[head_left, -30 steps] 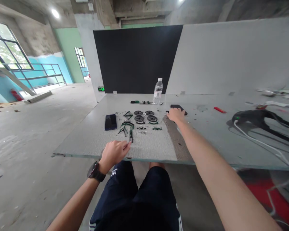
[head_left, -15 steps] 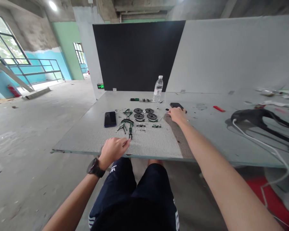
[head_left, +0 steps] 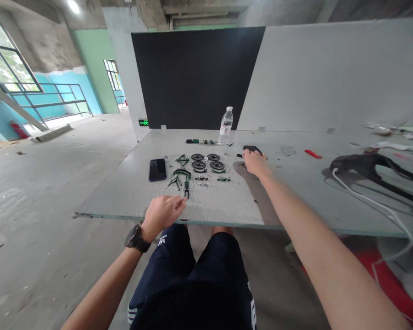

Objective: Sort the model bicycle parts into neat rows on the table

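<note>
My left hand point(head_left: 163, 211), with a black watch on the wrist, hovers at the table's near edge, fingers loosely curled, fingertips close to a small green and black part point(head_left: 186, 189). My right hand point(head_left: 256, 162) reaches far across the grey table point(head_left: 131, 192) and rests against a black phone-like device point(head_left: 252, 148); its fingers are hidden from here. Between the hands lie small green and black parts, among them several little spoked wheels point(head_left: 206, 161).
A dark phone point(head_left: 157, 169) lies left of the parts. A water bottle point(head_left: 226, 125) stands at the back. A red tool point(head_left: 313, 154), a black curved object point(head_left: 368, 165) and a white cable point(head_left: 375, 204) are on the right.
The view has shifted slightly; both hands stay almost where they were, the right hand still at the black device.
</note>
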A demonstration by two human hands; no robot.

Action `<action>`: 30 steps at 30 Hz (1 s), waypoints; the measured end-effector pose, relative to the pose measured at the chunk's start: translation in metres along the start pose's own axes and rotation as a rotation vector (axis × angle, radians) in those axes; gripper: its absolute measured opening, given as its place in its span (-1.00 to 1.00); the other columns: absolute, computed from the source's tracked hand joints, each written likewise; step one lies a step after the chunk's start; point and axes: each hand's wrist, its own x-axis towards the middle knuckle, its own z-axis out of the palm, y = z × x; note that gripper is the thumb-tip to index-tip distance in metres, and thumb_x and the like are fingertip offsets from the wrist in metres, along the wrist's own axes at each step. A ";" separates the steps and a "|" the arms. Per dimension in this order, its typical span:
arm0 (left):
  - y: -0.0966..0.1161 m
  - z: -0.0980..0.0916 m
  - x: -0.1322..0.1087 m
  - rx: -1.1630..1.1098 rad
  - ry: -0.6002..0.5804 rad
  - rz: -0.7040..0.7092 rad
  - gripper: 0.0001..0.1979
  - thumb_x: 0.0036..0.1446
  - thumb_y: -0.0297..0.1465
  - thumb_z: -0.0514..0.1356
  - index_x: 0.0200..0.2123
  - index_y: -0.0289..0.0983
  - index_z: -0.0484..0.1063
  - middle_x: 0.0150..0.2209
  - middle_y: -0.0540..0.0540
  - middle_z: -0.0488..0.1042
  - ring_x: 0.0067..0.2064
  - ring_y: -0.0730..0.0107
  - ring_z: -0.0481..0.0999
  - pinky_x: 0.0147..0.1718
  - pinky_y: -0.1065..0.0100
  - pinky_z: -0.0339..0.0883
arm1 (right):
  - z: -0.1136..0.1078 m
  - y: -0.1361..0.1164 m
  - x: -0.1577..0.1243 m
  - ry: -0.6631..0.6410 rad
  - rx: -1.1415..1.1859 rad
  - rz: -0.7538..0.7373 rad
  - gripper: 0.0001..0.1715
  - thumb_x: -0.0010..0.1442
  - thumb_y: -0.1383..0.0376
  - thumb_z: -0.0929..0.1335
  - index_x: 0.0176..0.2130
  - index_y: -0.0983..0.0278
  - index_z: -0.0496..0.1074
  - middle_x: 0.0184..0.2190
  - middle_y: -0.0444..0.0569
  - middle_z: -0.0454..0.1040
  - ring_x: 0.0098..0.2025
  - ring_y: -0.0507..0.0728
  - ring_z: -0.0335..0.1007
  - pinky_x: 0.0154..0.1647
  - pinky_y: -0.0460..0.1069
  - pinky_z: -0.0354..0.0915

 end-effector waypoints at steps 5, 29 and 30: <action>0.001 0.000 0.000 0.004 0.003 -0.005 -0.48 0.44 -0.14 -0.06 -0.53 -0.23 0.36 -0.55 -0.08 0.48 -0.53 0.40 0.34 -0.46 0.25 -0.24 | -0.005 0.009 -0.002 0.065 0.081 0.021 -0.53 0.30 0.46 0.14 0.15 0.38 0.32 0.02 0.31 0.49 0.08 0.38 0.32 0.03 0.23 0.21; 0.001 -0.001 -0.001 0.002 -0.008 -0.006 -0.47 0.44 -0.14 -0.07 -0.53 -0.22 0.37 -0.54 -0.08 0.48 -0.52 0.39 0.36 -0.47 0.27 -0.22 | -0.073 -0.097 -0.150 -0.028 0.643 -0.311 -0.72 0.35 0.11 0.32 -0.21 0.14 0.60 -0.16 -0.01 0.62 -0.12 0.23 0.52 -0.15 0.10 0.40; 0.001 0.000 -0.001 0.003 -0.009 -0.005 -0.47 0.44 -0.14 -0.07 -0.54 -0.22 0.36 -0.54 -0.08 0.48 -0.52 0.39 0.36 -0.46 0.27 -0.22 | -0.070 -0.099 -0.152 -0.017 0.609 -0.308 -0.71 0.37 0.12 0.30 -0.20 0.13 0.59 -0.14 -0.02 0.61 -0.10 0.23 0.51 -0.16 0.10 0.39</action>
